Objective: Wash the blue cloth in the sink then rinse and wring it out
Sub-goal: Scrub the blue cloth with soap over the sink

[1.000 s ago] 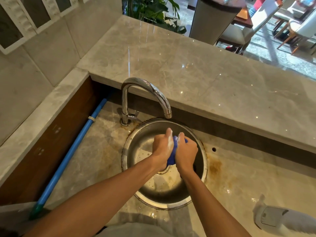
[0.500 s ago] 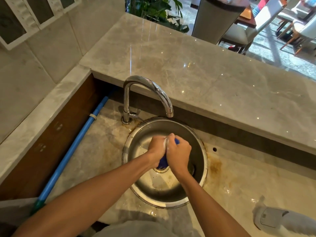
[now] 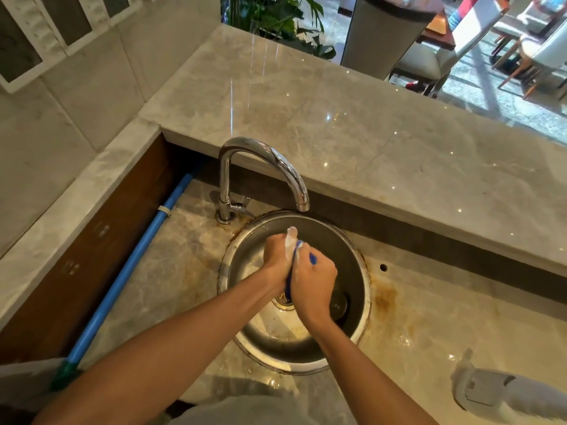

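The blue cloth (image 3: 289, 286) is bunched between my two hands above the round steel sink (image 3: 359, 326); only thin blue strips show between my palms. My left hand (image 3: 277, 256) grips it from the left, with white soap foam on its fingers. My right hand (image 3: 313, 280) grips it from the right, pressed against the left. Both hands hover over the drain. The chrome faucet (image 3: 270, 154) arches above them, and no water runs from its spout.
A blue pole (image 3: 129, 271) with a green end lies along the left wall of the lower counter. A white spray bottle (image 3: 503, 394) lies at the lower right. A raised marble ledge (image 3: 383, 133) runs behind the sink. Rust stains ring the sink.
My hands have rubbed the cloth between them; the right hand slid back toward me, and the left hand's soapy fingers now stick out beyond it.
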